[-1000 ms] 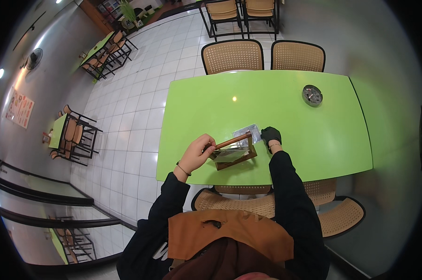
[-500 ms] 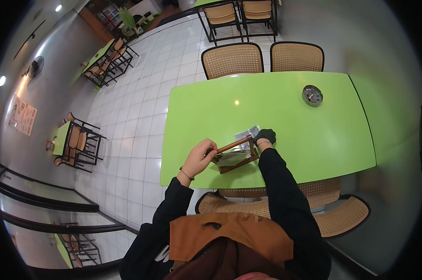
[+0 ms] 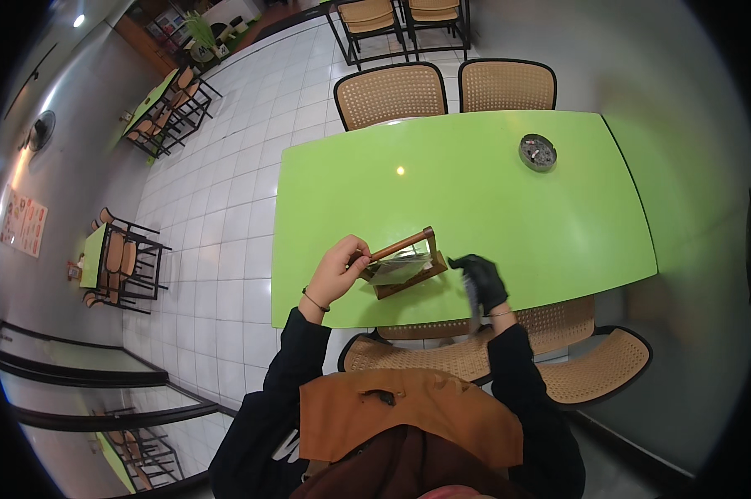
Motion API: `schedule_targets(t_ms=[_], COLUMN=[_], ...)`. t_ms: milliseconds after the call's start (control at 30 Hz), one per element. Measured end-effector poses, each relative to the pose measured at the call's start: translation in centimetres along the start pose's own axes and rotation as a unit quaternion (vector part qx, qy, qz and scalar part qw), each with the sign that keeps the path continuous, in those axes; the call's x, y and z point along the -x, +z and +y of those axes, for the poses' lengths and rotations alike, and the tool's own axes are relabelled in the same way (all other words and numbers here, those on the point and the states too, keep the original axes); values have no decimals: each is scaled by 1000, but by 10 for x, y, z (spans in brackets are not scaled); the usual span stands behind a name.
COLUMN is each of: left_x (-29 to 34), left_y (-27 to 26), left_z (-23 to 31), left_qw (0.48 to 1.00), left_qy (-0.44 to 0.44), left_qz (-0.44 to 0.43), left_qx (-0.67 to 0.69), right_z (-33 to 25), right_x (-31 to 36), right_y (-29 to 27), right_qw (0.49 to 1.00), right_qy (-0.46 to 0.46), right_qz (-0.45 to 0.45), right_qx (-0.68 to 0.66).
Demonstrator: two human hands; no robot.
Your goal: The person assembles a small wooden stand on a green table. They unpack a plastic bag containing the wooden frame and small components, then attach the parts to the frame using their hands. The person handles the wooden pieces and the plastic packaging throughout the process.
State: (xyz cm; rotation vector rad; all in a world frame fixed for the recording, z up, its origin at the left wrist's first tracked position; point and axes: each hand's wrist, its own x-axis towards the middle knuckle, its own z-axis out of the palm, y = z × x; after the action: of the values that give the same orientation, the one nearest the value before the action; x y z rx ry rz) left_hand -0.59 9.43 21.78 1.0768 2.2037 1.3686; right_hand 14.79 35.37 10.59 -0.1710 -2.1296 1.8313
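My bare left hand [image 3: 339,273] is closed on the left end of a brown wooden caddy [image 3: 402,245] with a bar along its top. The caddy stands at the near edge of the green table [image 3: 350,191]. Inside its frame is a clear, shiny plastic sheet or packet [image 3: 398,270]; which of the two I cannot tell. To the caddy's right, apart from it, my black-gloved right hand [image 3: 485,281] is closed on a thin grey item [image 3: 473,301], which hangs toward the table's near edge and is blurred by motion.
A round dark ashtray [image 3: 538,153] with stubs in it rests at the table's far right. Rattan-backed chairs stand along the far side [image 3: 392,93] and the near side [image 3: 571,324]. A grey wall closes off the right. More tables with chairs [image 3: 118,258] stand at the left.
My right hand has drawn back from the caddy's right end, toward me, with the grey item. The silvery packet behind the caddy no longer shows there. My left hand keeps its hold.
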Motion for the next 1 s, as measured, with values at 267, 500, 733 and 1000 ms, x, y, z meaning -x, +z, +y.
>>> schedule_targets(t_ms=[267, 500, 733, 1000], left_x=[-3, -3, -3, -3], left_y=[-1, 2, 0, -1], left_z=[1, -3, 0, 2], left_qw=[1000, 1000, 1000, 999], left_qy=[-2, 8, -19, -30], left_qz=[-8, -2, -14, -15], left_qx=[-4, 11, 4, 15], right_z=[-6, 19, 29, 58], right_x=[-2, 4, 4, -11], right_y=[76, 81, 91, 108], right_qw=[980, 959, 951, 953], right_qy=[119, 75, 18, -12], right_qz=[158, 165, 124, 118], right_qx=[10, 219, 284, 278])
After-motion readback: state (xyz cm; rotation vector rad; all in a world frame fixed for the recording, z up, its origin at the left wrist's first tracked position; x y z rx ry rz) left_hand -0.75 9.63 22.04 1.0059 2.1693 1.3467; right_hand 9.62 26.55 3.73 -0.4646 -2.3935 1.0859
